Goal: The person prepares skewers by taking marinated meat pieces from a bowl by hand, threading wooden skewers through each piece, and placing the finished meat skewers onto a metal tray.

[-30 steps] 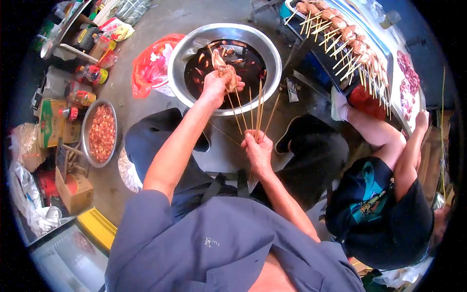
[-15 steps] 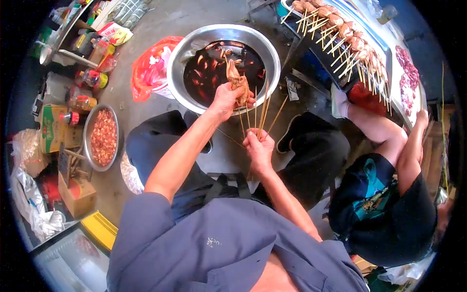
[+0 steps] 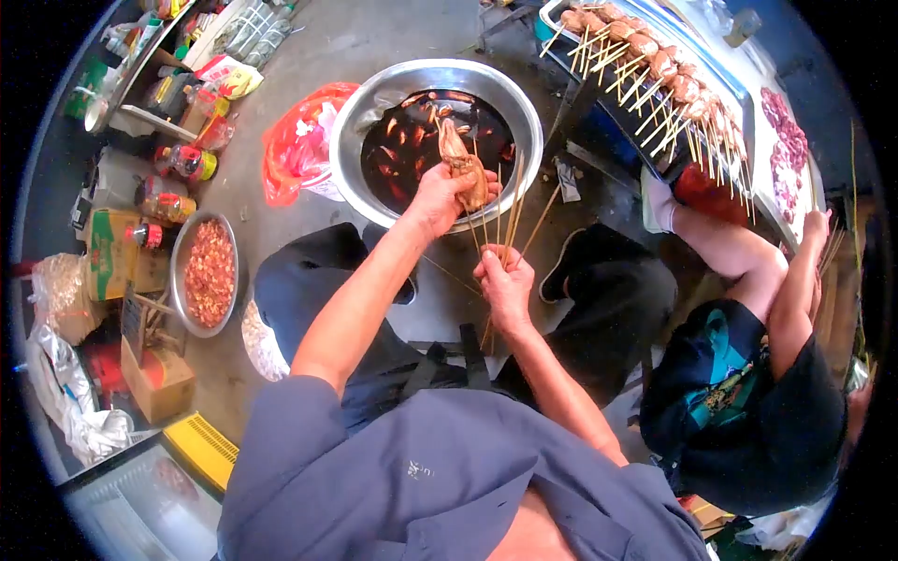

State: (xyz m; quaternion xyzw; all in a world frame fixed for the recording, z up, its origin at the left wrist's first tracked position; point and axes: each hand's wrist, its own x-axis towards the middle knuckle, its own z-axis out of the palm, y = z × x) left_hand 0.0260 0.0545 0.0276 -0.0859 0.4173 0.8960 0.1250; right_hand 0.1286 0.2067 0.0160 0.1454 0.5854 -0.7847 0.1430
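Observation:
Over the near rim of a large metal basin (image 3: pixel 342 140), my left hand (image 3: pixel 438 200) is closed round a piece of meat (image 3: pixel 461 166). Thin skewers run through or behind the meat, its narrow end pointing up and away. Dark liquid (image 3: pixel 426 140) with several floating pieces fills the basin's bottom. My right hand (image 3: pixel 506 284) pinches several wooden skewers (image 3: pixel 514 210), which fan out above the fingers, just right of and below my left hand. Where the skewers under the meat end is partly hidden by my fingers.
A bowl of reddish chunks (image 3: pixel 209 273) and bottles (image 3: pixel 187 163) are at the left. A red plastic bag (image 3: pixel 297 140) touches the basin's left side. Skewered meat (image 3: pixel 662 65) lies on a tray at the upper right. A co-worker (image 3: pixel 748 402) sits at the right.
Compared with a second ago, my left hand and the meat have come nearer to me and to the right, towards the skewers. My right hand still grips the skewers, slightly further right.

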